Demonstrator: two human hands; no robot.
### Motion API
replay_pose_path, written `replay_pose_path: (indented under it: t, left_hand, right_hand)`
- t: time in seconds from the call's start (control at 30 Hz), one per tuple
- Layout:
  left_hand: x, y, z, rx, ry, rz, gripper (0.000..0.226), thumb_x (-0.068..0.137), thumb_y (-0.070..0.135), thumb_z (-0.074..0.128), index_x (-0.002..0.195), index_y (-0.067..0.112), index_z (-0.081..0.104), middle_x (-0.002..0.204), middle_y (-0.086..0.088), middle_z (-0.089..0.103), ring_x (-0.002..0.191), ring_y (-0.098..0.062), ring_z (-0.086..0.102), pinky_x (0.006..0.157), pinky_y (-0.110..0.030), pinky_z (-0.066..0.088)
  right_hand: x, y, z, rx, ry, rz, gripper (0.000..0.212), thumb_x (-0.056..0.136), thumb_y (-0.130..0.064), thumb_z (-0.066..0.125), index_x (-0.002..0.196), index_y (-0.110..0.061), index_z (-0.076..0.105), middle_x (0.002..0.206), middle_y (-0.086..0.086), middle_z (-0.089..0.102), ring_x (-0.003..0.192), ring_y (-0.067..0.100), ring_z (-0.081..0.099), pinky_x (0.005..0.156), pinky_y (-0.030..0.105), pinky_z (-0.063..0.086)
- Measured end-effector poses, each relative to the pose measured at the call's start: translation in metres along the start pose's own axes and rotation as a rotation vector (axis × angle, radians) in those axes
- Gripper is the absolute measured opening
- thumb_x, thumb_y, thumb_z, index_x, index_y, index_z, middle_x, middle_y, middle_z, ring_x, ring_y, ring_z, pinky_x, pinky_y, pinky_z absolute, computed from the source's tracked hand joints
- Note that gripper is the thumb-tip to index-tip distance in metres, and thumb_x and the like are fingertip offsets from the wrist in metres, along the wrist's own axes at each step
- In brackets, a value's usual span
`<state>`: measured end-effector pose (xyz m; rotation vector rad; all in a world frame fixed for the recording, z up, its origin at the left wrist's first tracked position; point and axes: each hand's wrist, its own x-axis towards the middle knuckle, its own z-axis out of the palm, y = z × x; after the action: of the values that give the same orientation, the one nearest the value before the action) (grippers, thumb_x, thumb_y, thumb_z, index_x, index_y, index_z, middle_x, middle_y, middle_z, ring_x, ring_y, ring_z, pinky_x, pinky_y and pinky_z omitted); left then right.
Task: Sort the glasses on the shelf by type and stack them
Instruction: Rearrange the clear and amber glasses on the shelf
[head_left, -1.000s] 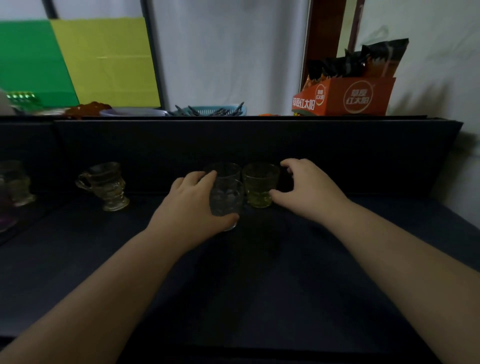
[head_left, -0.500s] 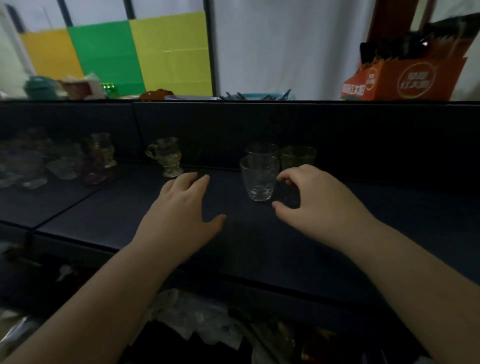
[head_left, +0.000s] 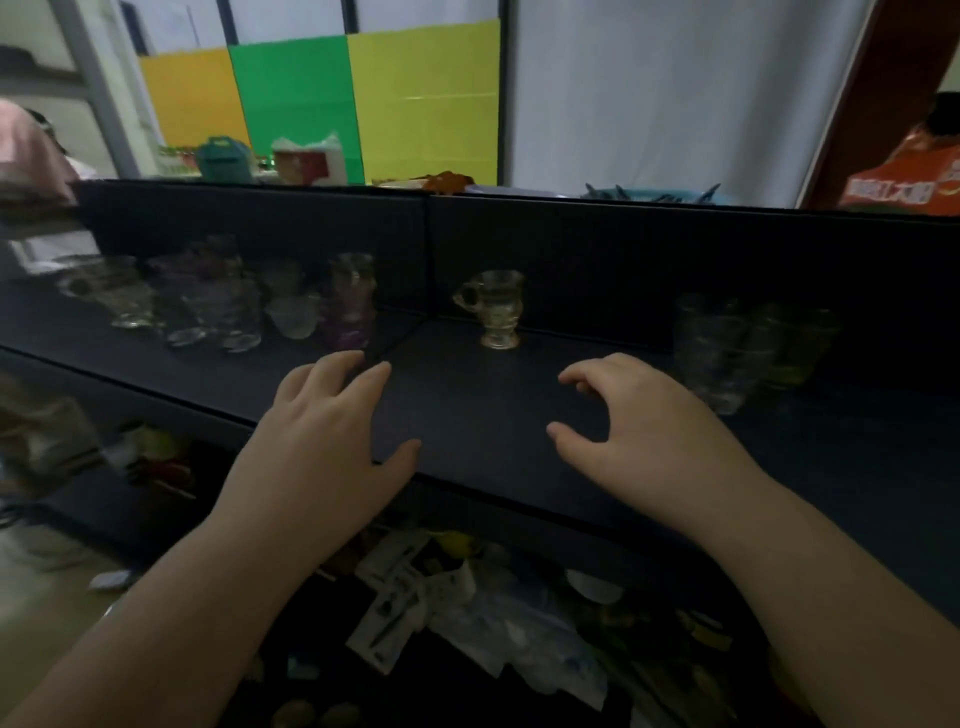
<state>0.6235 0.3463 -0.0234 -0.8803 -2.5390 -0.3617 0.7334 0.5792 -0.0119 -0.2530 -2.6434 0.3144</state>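
Observation:
A dark shelf (head_left: 493, 426) runs across the view. A small clear footed glass with a handle (head_left: 496, 307) stands alone at the back middle. To the right stand blurred clear tumblers (head_left: 719, 358) and a greenish glass (head_left: 795, 348). At the left a cluster of mixed glasses (head_left: 223, 312) includes a purplish one (head_left: 350, 304). My left hand (head_left: 322, 447) hovers over the shelf's front edge with fingers spread, holding nothing. My right hand (head_left: 639, 431) hovers just left of the tumblers, fingers loosely curved, empty.
Below the shelf lies a heap of packets and papers (head_left: 467, 613). Behind the shelf's back wall stand a teal basket (head_left: 654, 193), an orange box (head_left: 904, 187), and green and yellow panels (head_left: 363, 104). A person in pink (head_left: 31, 150) is at far left.
My left hand let go of the clear tumbler, which now stands by the greenish glass. The view swung left, and both hands moved left, away from those glasses.

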Motion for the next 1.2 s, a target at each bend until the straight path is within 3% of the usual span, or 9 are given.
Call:
replay_pose_path:
  t: [0.33, 0.47, 0.63, 1.03, 1.2]
  left_hand:
    - [-0.012, -0.166, -0.019, -0.019, 0.009, -0.059, 0.081, 0.083, 0.061, 0.056, 0.150, 0.024, 0.031, 0.152, 0.003, 0.030, 0.139, -0.021, 0.019, 0.110, -0.035, 0.026]
    - [-0.004, -0.212, -0.016, -0.037, 0.013, -0.081, 0.081, 0.082, 0.063, 0.055, 0.150, 0.026, 0.030, 0.152, 0.004, 0.030, 0.140, -0.021, 0.019, 0.111, -0.035, 0.025]
    - [0.016, -0.249, -0.007, -0.058, 0.043, -0.067, 0.079, 0.083, 0.061, 0.055, 0.149, 0.027, 0.031, 0.150, 0.006, 0.032, 0.138, -0.019, 0.022, 0.110, -0.034, 0.028]
    - [0.099, -0.374, 0.005, -0.062, 0.094, -0.104, 0.075, 0.079, 0.053, 0.064, 0.145, 0.027, 0.040, 0.145, 0.005, 0.040, 0.133, -0.022, 0.029, 0.108, -0.037, 0.029]
    - [0.125, -0.424, 0.020, -0.108, 0.076, -0.058, 0.078, 0.080, 0.056, 0.061, 0.148, 0.028, 0.035, 0.149, 0.008, 0.034, 0.138, -0.017, 0.023, 0.109, -0.034, 0.028]
  right_hand:
    - [0.055, -0.131, 0.077, 0.022, -0.015, -0.036, 0.049, 0.088, -0.053, 0.061, 0.134, -0.035, 0.051, 0.122, -0.018, 0.050, 0.114, 0.002, 0.049, 0.088, 0.024, 0.044]
    - [0.089, -0.166, 0.096, -0.016, -0.048, -0.089, 0.048, 0.089, -0.053, 0.059, 0.132, -0.034, 0.053, 0.121, -0.016, 0.051, 0.110, 0.003, 0.049, 0.084, 0.023, 0.043]
    - [0.136, -0.199, 0.117, -0.022, -0.012, -0.165, 0.048, 0.088, -0.052, 0.060, 0.131, -0.031, 0.055, 0.120, -0.013, 0.054, 0.110, 0.006, 0.052, 0.090, 0.029, 0.049]
    - [0.240, -0.272, 0.172, 0.045, 0.008, -0.218, 0.047, 0.088, -0.050, 0.061, 0.131, -0.032, 0.055, 0.116, -0.018, 0.053, 0.109, 0.001, 0.052, 0.091, 0.027, 0.049]
    - [0.273, -0.312, 0.190, 0.059, 0.045, -0.195, 0.039, 0.087, -0.048, 0.062, 0.124, -0.034, 0.058, 0.110, -0.020, 0.053, 0.103, 0.000, 0.052, 0.087, 0.025, 0.049]
